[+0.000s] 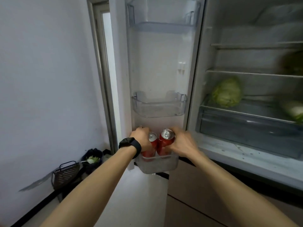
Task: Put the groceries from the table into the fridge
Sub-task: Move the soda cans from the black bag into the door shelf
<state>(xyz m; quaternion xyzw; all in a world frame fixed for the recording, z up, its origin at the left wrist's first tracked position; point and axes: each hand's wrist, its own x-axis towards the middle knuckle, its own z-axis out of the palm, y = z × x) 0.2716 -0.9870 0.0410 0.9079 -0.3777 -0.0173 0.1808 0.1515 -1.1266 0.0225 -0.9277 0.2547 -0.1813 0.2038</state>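
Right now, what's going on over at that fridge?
A person is loading red drink cans into the bottom bin of the open fridge door. The left hand grips the left can and the right hand grips the right can. Both cans stand inside the bin, leaning a little. A green cabbage already sits on a shelf inside.
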